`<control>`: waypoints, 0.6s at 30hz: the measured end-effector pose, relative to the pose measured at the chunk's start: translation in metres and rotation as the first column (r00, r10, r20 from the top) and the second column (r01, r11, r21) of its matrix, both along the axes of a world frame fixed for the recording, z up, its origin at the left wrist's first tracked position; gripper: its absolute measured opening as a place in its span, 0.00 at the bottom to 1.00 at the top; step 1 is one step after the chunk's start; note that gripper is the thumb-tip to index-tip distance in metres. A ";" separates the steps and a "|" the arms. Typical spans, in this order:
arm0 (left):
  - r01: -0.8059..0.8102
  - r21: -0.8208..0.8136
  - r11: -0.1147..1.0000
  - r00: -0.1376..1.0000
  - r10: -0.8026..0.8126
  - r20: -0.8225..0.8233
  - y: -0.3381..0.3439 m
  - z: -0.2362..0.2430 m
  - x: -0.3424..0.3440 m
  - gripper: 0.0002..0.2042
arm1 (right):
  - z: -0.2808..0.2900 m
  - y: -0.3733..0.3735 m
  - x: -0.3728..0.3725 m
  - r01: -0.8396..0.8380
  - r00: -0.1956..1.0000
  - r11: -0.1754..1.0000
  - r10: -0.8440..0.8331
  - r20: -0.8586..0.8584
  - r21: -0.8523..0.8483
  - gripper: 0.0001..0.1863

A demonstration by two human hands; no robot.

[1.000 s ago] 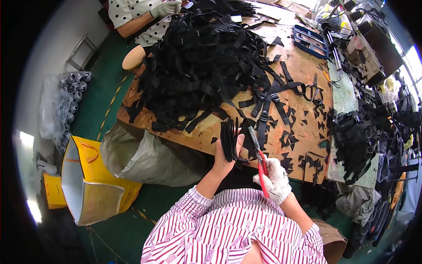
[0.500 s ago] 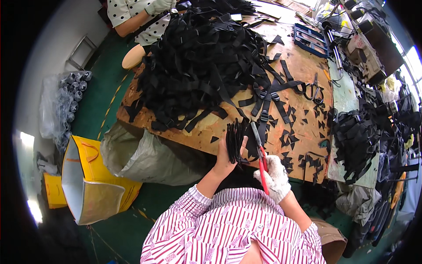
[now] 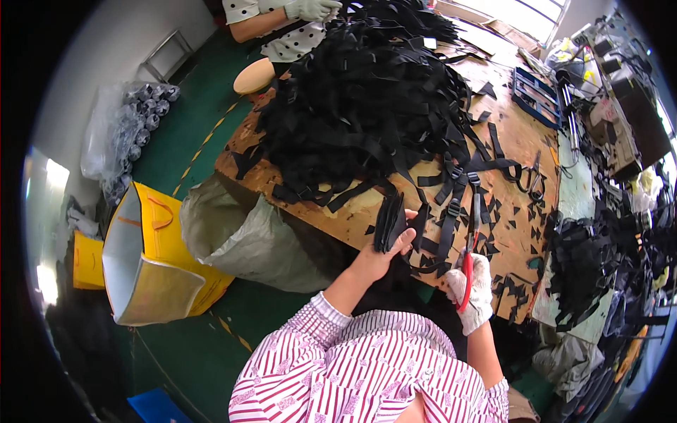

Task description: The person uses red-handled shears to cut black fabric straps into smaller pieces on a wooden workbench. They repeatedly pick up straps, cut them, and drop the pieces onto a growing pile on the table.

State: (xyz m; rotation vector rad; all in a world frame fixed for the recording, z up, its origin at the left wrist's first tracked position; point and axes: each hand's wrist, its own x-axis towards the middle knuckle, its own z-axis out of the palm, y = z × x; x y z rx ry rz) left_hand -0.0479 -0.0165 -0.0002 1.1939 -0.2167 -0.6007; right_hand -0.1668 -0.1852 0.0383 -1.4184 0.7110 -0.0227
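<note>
A bundle of black strap pieces (image 3: 388,223) is held upright in my bare left hand (image 3: 381,254) at the front edge of the wooden worktable (image 3: 324,220). My right hand (image 3: 476,296), in a white knit glove, grips red-handled scissors (image 3: 467,271), their blades pointing up beside straps with black buckles (image 3: 453,208). A large heap of black straps (image 3: 367,106) covers much of the tabletop. Small black triangular offcuts (image 3: 491,218) lie scattered to the right, near another pair of black scissors (image 3: 534,180).
Across the table a person's gloved hand (image 3: 312,10) holds straps near a round board (image 3: 254,76). A blue tray (image 3: 534,97) lies at back right. On the left are a yellow bag (image 3: 163,261), a pale sack (image 3: 247,254) and wrapped rolls (image 3: 141,120). Machinery (image 3: 613,127) lines the right.
The view has shifted, moving the scene right. The scissors have moved rightward, away from the bundle, and my left thumb now lies across the bundle, with a strap hanging between my hands.
</note>
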 end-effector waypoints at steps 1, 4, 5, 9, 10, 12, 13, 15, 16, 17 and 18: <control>0.009 -0.048 0.999 0.999 -0.006 0.050 0.004 0.000 0.002 0.20 | -0.002 0.000 0.002 -0.002 1.000 0.999 0.003 0.016 -0.036 0.24; 0.133 -0.213 0.968 0.987 -0.109 0.122 0.010 -0.008 0.002 0.23 | -0.012 -0.005 0.010 -0.047 0.997 0.983 0.058 0.056 -0.178 0.27; 0.190 -0.270 0.944 0.978 -0.156 0.141 0.012 -0.016 0.001 0.24 | -0.014 -0.010 0.015 -0.089 0.992 0.965 0.109 0.069 -0.246 0.27; 0.197 -0.244 0.949 0.974 -0.162 0.155 0.015 -0.037 -0.008 0.29 | -0.003 -0.005 0.047 -0.087 0.967 0.896 0.182 0.181 -0.435 0.26; 0.215 -0.315 0.925 0.975 -0.187 0.118 0.016 -0.041 -0.007 0.29 | 0.000 -0.003 0.057 -0.070 0.959 0.882 0.188 0.213 -0.466 0.25; 0.236 -0.453 0.859 0.970 -0.237 0.056 0.019 -0.044 -0.005 0.29 | 0.019 0.007 0.080 -0.052 0.947 0.897 0.185 0.265 -0.438 0.21; 0.101 -0.536 0.838 0.988 -0.147 -0.043 0.014 -0.037 -0.012 0.20 | 0.012 0.004 0.096 -0.059 0.942 0.865 0.213 0.259 -0.499 0.21; 0.094 -0.494 0.864 0.996 -0.083 0.044 0.013 -0.048 -0.011 0.13 | 0.006 0.005 0.122 -0.063 0.908 0.905 0.226 0.352 -0.421 0.22; 0.086 -0.472 0.877 0.995 -0.050 0.089 0.013 -0.055 -0.007 0.09 | 0.002 0.007 0.136 -0.092 0.921 0.953 0.192 0.339 -0.289 0.23; 0.072 -0.312 0.947 0.997 -0.079 -0.009 0.012 -0.035 0.000 0.07 | -0.006 0.005 0.149 -0.046 0.917 0.960 0.151 0.369 -0.277 0.24; 0.035 -0.291 0.956 0.998 -0.048 -0.040 0.015 -0.029 0.002 0.07 | -0.012 0.009 0.162 -0.013 0.910 0.966 0.118 0.399 -0.258 0.24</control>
